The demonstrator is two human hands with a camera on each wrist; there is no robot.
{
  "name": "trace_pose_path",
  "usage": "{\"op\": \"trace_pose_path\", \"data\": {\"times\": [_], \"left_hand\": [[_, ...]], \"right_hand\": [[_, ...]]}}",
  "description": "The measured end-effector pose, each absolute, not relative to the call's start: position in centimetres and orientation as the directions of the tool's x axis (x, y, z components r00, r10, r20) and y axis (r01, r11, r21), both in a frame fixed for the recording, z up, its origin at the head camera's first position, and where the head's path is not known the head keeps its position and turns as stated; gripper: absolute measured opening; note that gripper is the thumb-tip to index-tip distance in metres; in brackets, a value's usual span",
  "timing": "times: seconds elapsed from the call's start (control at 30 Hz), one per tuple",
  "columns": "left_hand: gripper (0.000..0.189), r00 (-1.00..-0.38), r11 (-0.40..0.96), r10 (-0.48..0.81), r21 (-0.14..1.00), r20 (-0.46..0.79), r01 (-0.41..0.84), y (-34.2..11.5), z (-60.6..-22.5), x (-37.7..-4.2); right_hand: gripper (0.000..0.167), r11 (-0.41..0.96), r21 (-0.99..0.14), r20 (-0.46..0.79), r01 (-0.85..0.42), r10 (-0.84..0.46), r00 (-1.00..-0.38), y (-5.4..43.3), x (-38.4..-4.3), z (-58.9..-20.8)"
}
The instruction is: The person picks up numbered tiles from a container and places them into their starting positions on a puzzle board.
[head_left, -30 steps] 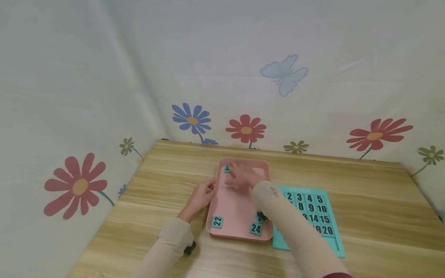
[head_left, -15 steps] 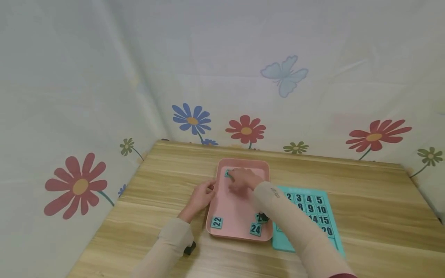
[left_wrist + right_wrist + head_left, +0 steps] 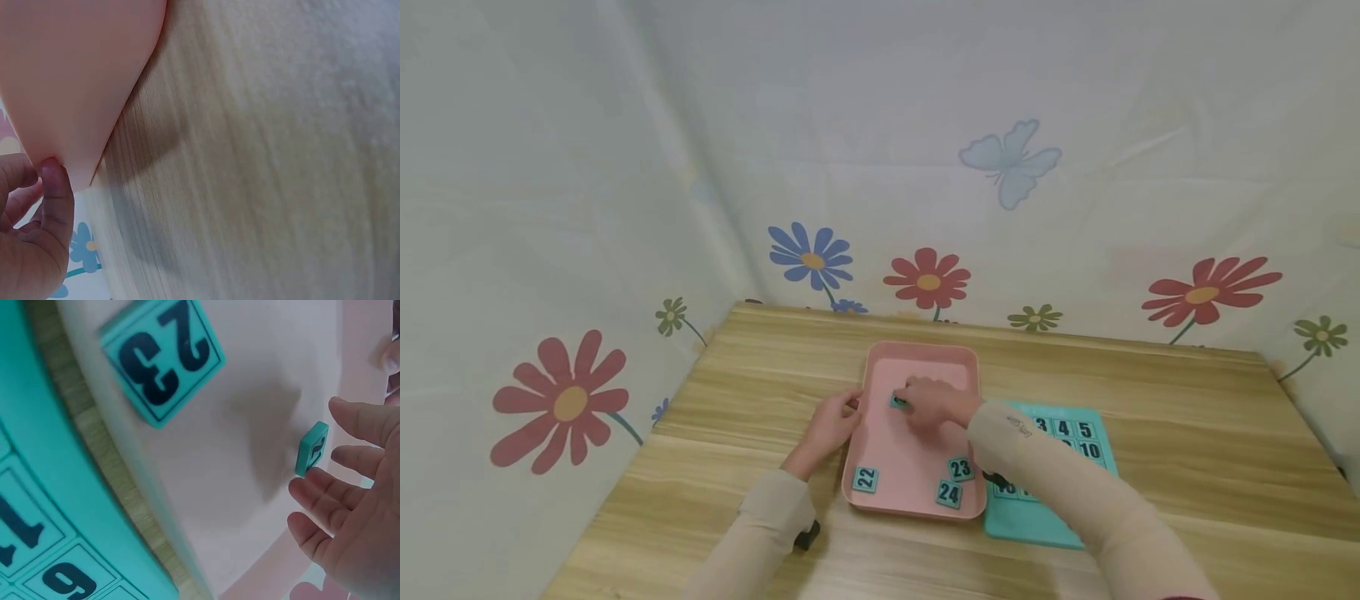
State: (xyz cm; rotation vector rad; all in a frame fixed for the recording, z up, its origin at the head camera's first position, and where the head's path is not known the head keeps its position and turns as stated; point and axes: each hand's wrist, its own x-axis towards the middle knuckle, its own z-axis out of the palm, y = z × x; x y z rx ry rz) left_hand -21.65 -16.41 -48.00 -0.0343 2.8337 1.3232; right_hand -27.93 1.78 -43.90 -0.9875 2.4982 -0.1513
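Observation:
My left hand [image 3: 832,423] pinches the left rim of a pink tray [image 3: 902,500]; the left wrist view shows the thumb [image 3: 56,181] against its outer wall. Inside the tray, my right hand [image 3: 934,402] reaches down with fingertips at a small teal number tile [image 3: 897,400]. The right wrist view shows that tile [image 3: 311,449] right at loosely bent fingers [image 3: 325,490], with a gap between thumb and forefinger and its number partly covered. Tile 22 [image 3: 866,479] lies in the near left corner, tiles 23 [image 3: 960,468] and 24 [image 3: 949,494] in the near right.
A teal number board [image 3: 1030,525] lies just right of the tray, partly hidden under the right sleeve [image 3: 1075,475]. Both rest on a wood-grain table [image 3: 1195,467]. Behind it hangs a white curtain [image 3: 865,150] printed with flowers and a butterfly.
My right hand has moved toward me and slightly right, and the tile at its fingertips has shifted with it from the far end. Tile 23 has come into full view. The left hand stays.

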Motion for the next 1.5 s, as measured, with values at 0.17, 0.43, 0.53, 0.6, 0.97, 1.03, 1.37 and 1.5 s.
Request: {"op": "trace_pose_path", "data": {"times": [0.17, 0.43, 0.53, 0.6, 0.97, 1.03, 1.37, 1.5], "left_hand": [[0.039, -0.999, 0.642, -0.022, 0.766, -0.034, -0.04, -16.5, -47.9, -21.7], [0.039, -1.0, 0.652, -0.013, 0.758, -0.022, -0.025, -16.4, -48.1, -21.8], [0.038, -1.0, 0.649, -0.006, 0.761, -0.012, -0.013, -16.4, -48.0, -21.7], [0.038, -1.0, 0.645, -0.005, 0.764, -0.008, -0.01, -16.3, -47.9, -21.6], [0.04, -1.0, 0.633, -0.019, 0.774, -0.019, -0.026, -16.2, -47.8, -21.6], [0.04, -1.0, 0.636, -0.018, 0.771, -0.013, -0.021, -16.2, -47.8, -21.6], [0.039, -1.0, 0.637, -0.013, 0.771, -0.014, -0.019, -16.2, -47.8, -21.6], [0.038, -1.0, 0.643, -0.011, 0.765, -0.011, -0.015, -16.3, -47.8, -21.6]], "right_hand": [[0.048, 0.73, -0.318, -0.328, -0.605, -0.684, -0.652, 1.9, -27.9, -43.8], [0.047, 0.701, -0.257, -0.236, -0.666, -0.713, -0.66, 1.7, -28.5, -45.3], [0.044, 0.685, -0.253, -0.225, -0.683, -0.728, -0.648, 1.8, -28.4, -45.4], [0.043, 0.684, -0.232, -0.22, -0.692, -0.729, -0.648, 1.8, -28.3, -45.4], [0.038, 0.726, -0.238, -0.258, -0.645, -0.687, -0.679, 1.9, -28.0, -45.8], [0.037, 0.726, -0.24, -0.25, -0.644, -0.688, -0.682, 1.9, -27.9, -46.0], [0.035, 0.732, -0.222, -0.229, -0.644, -0.681, -0.696, 2.2, -27.3, -45.9], [0.033, 0.717, -0.236, -0.21, -0.656, -0.697, -0.686, 2.6, -27.3, -45.5]]}}
